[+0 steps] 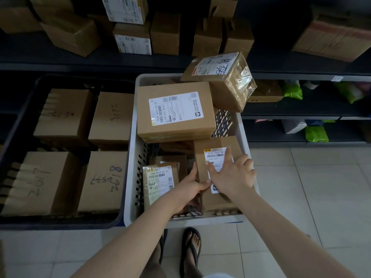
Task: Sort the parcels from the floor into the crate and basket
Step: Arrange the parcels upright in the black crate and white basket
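A white slatted basket [131,157] stands on the floor with several brown parcels in it. At its front right lies a parcel with a white label [230,146]. My left hand [188,189] grips that parcel's left edge, thumb on top. My right hand [230,175] rests flat on its label with straight fingers. A large labelled box [174,111] fills the basket's back, and a taped box [222,81] leans on the back right rim. To the left, a dark crate [60,222] holds several boxes with handwritten numbers.
Dark shelves at the back carry more cardboard boxes [164,33]; lower shelves on the right hold green bags [316,134]. Pale floor tiles [311,187] lie right of the basket. My feet in sandals [190,251] stand just before the basket.
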A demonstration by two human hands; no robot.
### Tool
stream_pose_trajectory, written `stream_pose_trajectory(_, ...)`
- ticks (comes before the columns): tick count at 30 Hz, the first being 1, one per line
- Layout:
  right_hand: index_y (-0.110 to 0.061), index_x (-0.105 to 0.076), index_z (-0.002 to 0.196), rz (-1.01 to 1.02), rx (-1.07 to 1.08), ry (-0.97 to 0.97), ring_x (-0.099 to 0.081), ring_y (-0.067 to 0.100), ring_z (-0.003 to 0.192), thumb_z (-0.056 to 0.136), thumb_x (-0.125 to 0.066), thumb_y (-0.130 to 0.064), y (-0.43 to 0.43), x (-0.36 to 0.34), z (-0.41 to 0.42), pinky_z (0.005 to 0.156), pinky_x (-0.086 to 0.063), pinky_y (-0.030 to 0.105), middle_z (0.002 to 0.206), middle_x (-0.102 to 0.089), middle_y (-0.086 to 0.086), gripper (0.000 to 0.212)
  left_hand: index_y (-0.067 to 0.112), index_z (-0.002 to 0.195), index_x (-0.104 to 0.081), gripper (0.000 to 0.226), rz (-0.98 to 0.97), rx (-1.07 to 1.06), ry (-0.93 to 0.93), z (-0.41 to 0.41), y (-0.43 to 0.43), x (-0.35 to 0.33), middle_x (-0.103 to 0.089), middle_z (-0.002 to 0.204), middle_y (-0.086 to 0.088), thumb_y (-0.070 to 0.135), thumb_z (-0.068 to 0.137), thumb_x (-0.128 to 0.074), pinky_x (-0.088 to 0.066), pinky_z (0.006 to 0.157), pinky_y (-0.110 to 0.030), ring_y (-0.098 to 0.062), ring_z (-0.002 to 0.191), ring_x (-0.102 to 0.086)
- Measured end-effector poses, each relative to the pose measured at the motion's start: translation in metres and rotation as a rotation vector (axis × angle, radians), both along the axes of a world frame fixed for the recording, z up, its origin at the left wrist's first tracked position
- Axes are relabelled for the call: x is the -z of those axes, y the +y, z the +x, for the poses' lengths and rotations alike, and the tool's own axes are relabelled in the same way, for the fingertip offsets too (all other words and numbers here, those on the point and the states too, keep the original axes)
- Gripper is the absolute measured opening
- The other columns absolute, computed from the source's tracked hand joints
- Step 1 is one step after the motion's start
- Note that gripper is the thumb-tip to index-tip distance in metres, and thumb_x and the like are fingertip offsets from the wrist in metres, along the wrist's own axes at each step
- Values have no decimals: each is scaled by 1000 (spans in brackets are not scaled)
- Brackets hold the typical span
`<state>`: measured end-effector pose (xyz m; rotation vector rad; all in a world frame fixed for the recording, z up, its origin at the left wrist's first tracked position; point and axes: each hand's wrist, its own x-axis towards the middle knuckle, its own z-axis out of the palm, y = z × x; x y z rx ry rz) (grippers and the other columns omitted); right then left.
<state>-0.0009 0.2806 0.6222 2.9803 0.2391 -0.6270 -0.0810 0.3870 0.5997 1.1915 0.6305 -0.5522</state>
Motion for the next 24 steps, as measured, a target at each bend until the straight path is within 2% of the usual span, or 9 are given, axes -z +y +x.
stream_pose_trajectory(2,-20,-4,151,-3,28,10,-28,41,128,87,-24,-70,4,4,-1,102,-30,46,140,-23,27,83,55,140,-15,74,-17,-17,-17,0,-2,1,-54,129,13,14,94,-56,-41,104,-48,-18,123,-50)
stream_pose_trajectory(4,-19,-7,150,27,40,-15,-30,43,126,88,-27,-67,4,6,-5,104,-28,47,139,-24,28,81,52,139,-17,73,-19,-23,-46,-1,-4,3,-56,124,16,9,94,-55,-45,99,-33,-12,118,-51)
stream_pose_trajectory(6,-18,-12,150,87,53,-46,-33,42,124,89,-32,-64,2,7,-5,106,-27,46,136,-29,27,79,44,146,-10,78,6,15,-78,0,-5,4,-49,138,12,10,94,-56,-38,98,-23,-9,121,-47)
stream_pose_trajectory(10,-19,-12,151,140,-7,-106,-32,40,126,91,-34,-59,-4,15,-11,107,-28,45,138,-27,25,75,41,149,-4,85,134,47,-132,-2,-6,9,-44,143,12,12,92,-60,-36,105,-25,-7,124,-44)
stream_pose_trajectory(12,-20,-5,152,178,-29,-33,-23,40,134,93,-34,-56,-9,25,-19,110,-26,46,146,-16,26,75,41,150,-2,87,222,60,-130,-9,-6,18,-45,143,12,14,91,-61,-37,107,-27,-7,125,-45)
stream_pose_trajectory(14,-22,-1,153,180,29,74,-14,42,140,95,-34,-52,-13,34,-23,112,-24,48,152,-9,26,73,39,150,-7,80,245,101,-100,-10,-6,26,-45,141,14,19,93,-59,-41,99,-19,-5,122,-45)
stream_pose_trajectory(16,-19,0,153,122,52,114,-9,43,143,97,-32,-50,-14,41,-24,114,-20,49,154,-5,27,71,41,147,-17,68,223,122,-57,-5,-7,31,-47,141,12,22,95,-56,-43,94,-20,-8,119,-47)
stream_pose_trajectory(19,-16,2,153,75,9,131,-5,43,144,99,-28,-47,-13,47,-28,116,-16,49,156,-2,27,68,40,149,-13,68,252,201,-7,4,-10,37,-46,144,5,21,96,-51,-41,102,-31,-17,124,-46)
stream_pose_trajectory(24,-5,2,152,-147,-213,156,-17,43,141,101,-27,-43,-14,33,-23,112,-26,45,154,-12,31,70,30,152,-9,72,426,226,-18,6,-18,46,-50,141,0,25,94,-53,-42,104,-34,-20,124,-51)
